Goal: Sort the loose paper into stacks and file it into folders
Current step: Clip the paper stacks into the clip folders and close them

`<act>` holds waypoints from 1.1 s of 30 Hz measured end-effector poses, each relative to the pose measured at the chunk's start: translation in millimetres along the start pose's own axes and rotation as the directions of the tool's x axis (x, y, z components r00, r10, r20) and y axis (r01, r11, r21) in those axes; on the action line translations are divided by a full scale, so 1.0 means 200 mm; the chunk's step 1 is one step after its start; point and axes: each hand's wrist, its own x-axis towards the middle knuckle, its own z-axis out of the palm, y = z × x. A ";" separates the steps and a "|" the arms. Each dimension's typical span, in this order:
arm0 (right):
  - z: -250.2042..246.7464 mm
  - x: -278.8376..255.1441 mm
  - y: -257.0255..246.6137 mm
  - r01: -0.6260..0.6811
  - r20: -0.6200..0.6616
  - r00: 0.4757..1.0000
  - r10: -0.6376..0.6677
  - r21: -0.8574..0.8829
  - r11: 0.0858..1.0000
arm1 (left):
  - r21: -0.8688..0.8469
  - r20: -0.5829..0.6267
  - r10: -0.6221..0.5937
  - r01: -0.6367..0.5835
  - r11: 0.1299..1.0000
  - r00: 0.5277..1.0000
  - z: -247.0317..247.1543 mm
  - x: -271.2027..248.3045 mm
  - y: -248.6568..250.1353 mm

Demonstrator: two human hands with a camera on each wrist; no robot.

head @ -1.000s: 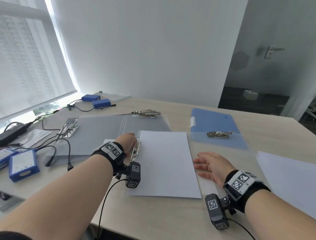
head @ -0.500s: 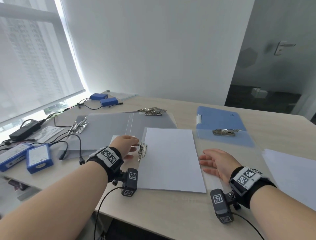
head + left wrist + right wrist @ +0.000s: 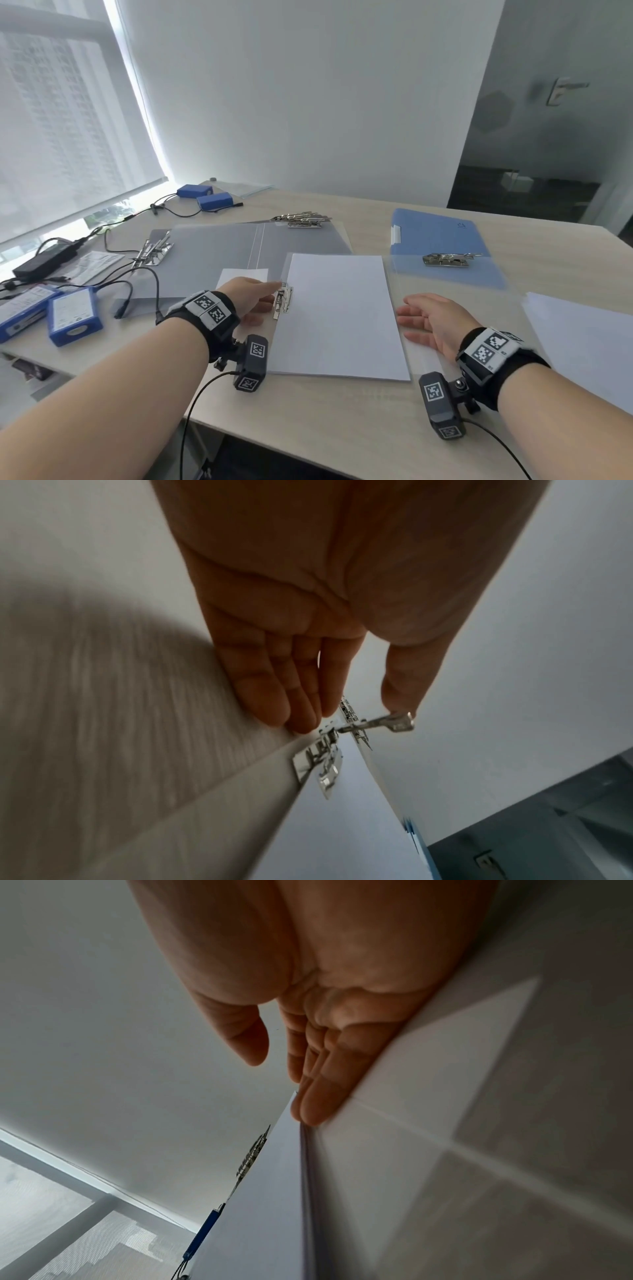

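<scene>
Paper stack (image 3: pixel 339 315) sat mid-frame in the clear folder (image 3: pixel 455 291); I had left hand (image 3: pixel 251 296) thumbing the clip lever (image 3: pixel 383 721), right hand (image 3: pixel 433 320) flat, relaxed. Floppy sheets, probably slippery, so grab edges.

Head view looks forward and down over the tabletop (image 3: pixel 342 428); both wrist views look close along the fingers (image 3: pixel 274 696), sharing the paper stack (image 3: pixel 339 315).

I see bare desk (image 3: pixel 342 411) near me, open for passing; 2 open folders, gray (image 3: pixel 212 253) and blue (image 3: pixel 442 240), block the far side, cables (image 3: pixel 137 277) crowd my left.
</scene>
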 end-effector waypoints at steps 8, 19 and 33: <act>-0.01 0.01 0.01 0.009 0.003 1.000 -0.009 -0.003 1.000 | 0.239 0.033 0.020 -0.027 0.971 0.999 -0.01 0.00 0.00; -0.01 0.01 0.01 0.018 0.011 1.000 -0.018 0.000 1.000 | 0.567 0.018 0.138 -0.124 0.814 0.990 0.02 0.03 0.00; -0.01 0.01 0.01 0.012 0.018 1.000 -0.012 -0.006 1.000 | 0.594 0.016 0.136 -0.119 0.796 0.991 0.02 0.04 0.00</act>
